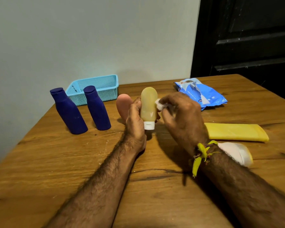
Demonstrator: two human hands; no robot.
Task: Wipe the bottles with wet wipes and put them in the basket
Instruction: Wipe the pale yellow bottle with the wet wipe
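My left hand point(135, 119) grips a pale yellow bottle point(148, 102) above the table, its white cap point(149, 125) pointing down. My right hand point(179, 112) pinches a white wet wipe point(160, 104) against the bottle's right side. Behind my left hand stands a pink bottle point(123, 104), partly hidden. Two dark blue bottles point(69, 112) point(97, 109) stand upright at the left. The light blue mesh basket point(104, 83) sits behind them by the wall. A yellow tube point(235, 132) lies flat at the right. A white and yellow bottle point(237, 153) lies behind my right forearm.
A blue pack of wet wipes point(202, 94) lies at the back right of the wooden table point(56, 162). A pale wall runs behind the table and a dark door point(247, 38) stands at the right. A yellow-green thread band point(202, 153) circles my right wrist.
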